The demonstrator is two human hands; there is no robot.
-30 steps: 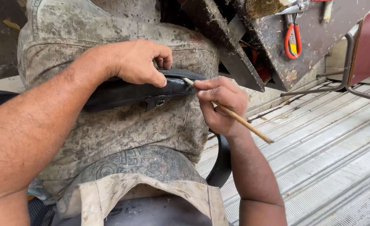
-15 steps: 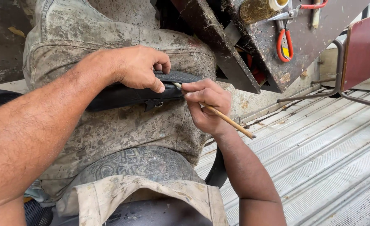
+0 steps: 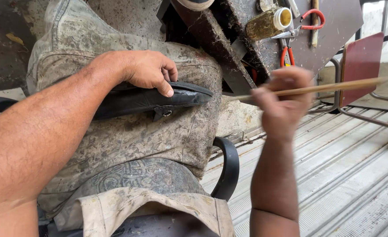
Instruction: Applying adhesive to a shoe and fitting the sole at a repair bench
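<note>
In the head view we see the left hand (image 3: 147, 70) lying on a black leather strap (image 3: 158, 98), which rests across the dirty trouser leg (image 3: 128, 136) of the person. The fingers are curled down and the thumb presses on the upper face of the strap, near its rounded end; a small buckle (image 3: 164, 113) sits just under the thumb.

The right hand (image 3: 284, 103) is lifted to the right, well apart from the strap, and is blurred. Its fingers are closed around a thin wooden stick (image 3: 334, 87), which lies almost level and points left and right past the hand.

Behind the right hand we see a dark slanted board (image 3: 330, 35) carrying red-handled pliers (image 3: 286, 55) and a jar (image 3: 268, 22). A black loop (image 3: 229, 169) hangs beside the knee, above the ribbed metal floor (image 3: 347, 175).
</note>
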